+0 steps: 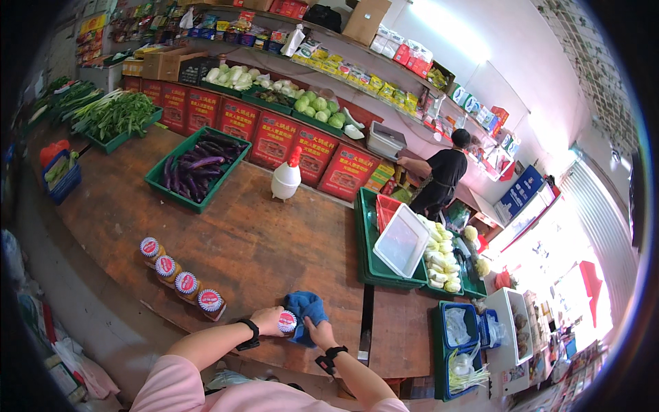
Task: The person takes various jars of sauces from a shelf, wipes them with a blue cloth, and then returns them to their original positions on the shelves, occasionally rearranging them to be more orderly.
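My left hand grips a glass jar with a red-and-white lid, near the front edge of a worn wooden table. A crumpled blue cloth is pinched in my right hand and lies against the jar's right side. Both wrists wear black straps. To the left, several similar lidded jars with amber contents stand in a slanting row; the nearest jar is closest to my left forearm. The jar in my hand is mostly hidden below its lid.
A green crate of eggplants and a white hen-shaped container stand farther back. Stacked green crates with a white plastic tray bound the right side. A person in black stands by the back shelves. Leafy greens lie far left.
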The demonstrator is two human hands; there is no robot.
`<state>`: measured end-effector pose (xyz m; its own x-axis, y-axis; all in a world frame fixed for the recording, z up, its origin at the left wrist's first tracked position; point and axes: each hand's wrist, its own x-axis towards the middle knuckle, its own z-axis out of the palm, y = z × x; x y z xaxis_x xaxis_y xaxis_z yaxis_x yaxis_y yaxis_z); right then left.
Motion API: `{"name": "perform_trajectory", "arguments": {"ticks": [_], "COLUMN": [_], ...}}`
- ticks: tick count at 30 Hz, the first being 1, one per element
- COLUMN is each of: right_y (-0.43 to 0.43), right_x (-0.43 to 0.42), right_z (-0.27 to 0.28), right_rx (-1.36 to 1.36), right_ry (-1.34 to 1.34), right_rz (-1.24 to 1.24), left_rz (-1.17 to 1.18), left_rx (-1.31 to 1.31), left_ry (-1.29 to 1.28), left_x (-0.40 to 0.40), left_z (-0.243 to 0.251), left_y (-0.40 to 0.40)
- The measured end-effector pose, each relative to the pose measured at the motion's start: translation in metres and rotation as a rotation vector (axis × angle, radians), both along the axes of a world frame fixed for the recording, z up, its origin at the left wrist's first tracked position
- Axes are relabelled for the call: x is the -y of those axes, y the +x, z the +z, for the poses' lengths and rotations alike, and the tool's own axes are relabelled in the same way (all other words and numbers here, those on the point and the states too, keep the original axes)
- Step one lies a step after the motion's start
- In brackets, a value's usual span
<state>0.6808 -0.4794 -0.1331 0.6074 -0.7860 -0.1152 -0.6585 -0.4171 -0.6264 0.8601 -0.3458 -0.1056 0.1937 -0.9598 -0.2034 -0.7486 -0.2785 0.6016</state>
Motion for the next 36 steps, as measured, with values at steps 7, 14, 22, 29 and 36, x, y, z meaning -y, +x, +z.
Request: {"name": "perform_trajectory", "arguments": {"ticks": [7,14,22,29,36], "right_y": [-0.038,-0.044,-0.072,-0.099,-0.071], "right_x": [0.012,-0.006,-0.028,-0.087,-0.164], "right_z": [-0.028,-0.041,-0.001,0.01,0.044], "right_rx": [-0.379,-0.292,-0.091,-0.025,0.171], "right_ry": [-0.168,-0.037,0.073,-0.11,-0.138], "right_rz": [0.245,0.068,-0.318,-0.433,-0.316], "left_rz": [-0.014,-0.054,-0.179,-0.179,-0.487], "left_rx": [0.152,0.263,0.305,0.171,-0.004], "left_ry": [0.098,0.156,0.139,0.02,-0.082], "left_x": [0.008,0.009,0.013,0.02,0.014], "left_z": [0.01,0.014,0.024,0.028,0.087], "left_y": [-0.012,-0.011,0.003,0.004,0.015]}}
